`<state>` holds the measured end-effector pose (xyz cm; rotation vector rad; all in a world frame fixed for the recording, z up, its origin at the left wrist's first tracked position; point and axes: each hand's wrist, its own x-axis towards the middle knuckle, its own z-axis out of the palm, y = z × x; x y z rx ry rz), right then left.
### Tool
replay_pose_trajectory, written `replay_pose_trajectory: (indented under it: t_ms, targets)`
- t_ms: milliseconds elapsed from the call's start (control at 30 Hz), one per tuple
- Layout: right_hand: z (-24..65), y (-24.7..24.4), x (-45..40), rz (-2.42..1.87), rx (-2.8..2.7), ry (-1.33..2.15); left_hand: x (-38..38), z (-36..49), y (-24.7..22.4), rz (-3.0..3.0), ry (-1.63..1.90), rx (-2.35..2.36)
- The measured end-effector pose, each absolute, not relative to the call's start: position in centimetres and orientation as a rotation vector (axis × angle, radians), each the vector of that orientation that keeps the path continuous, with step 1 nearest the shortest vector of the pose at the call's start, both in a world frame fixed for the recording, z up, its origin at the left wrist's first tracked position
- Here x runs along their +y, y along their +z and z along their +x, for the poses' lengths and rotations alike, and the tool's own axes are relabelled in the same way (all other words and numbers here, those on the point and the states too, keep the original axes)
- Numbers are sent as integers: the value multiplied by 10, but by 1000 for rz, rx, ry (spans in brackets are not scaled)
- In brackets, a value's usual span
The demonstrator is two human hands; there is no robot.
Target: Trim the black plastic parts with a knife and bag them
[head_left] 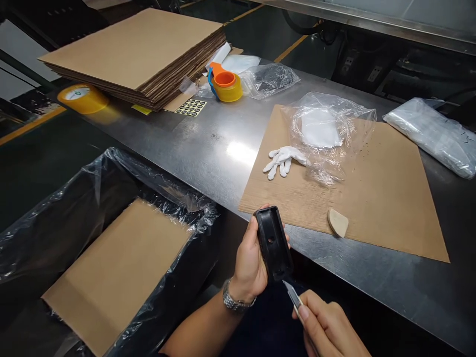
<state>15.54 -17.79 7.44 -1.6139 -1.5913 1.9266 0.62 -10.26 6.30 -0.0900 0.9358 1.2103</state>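
Note:
My left hand, with a metal watch on its wrist, is closed around a black oblong plastic part. The part is hollow like a shallow tray, and a small hole shows in its floor. In my right hand is a utility knife, its blade pointing up and left. The blade tip is close to the part's lower end; whether they touch I cannot tell. Beyond my hands, a beige wedge-shaped block and a white glove lie on a flat cardboard sheet.
A metal table carries a cardboard stack, a tape dispenser, a yellow tape roll, a sticker sheet and clear plastic bags. At the left, a black-lined bin holds a cardboard piece.

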Motion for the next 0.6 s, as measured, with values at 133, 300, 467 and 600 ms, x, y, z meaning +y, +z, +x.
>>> replay_pose_trajectory:
  t_ms: [133,300,467,600]
  targets:
    - [149,74,-175,-1553,-1486,2072,-106,7,62,-47,1240,947]
    - [147,70,-176,-1550,-1456,2089,-109,8,61,6,1279,953]
    - [146,68,-176,-1554,-1452,2101,-110,7,59,36,1283,980]
    - [145,70,-175,-1578,-1466,2108,-111,7,57,62,1298,979]
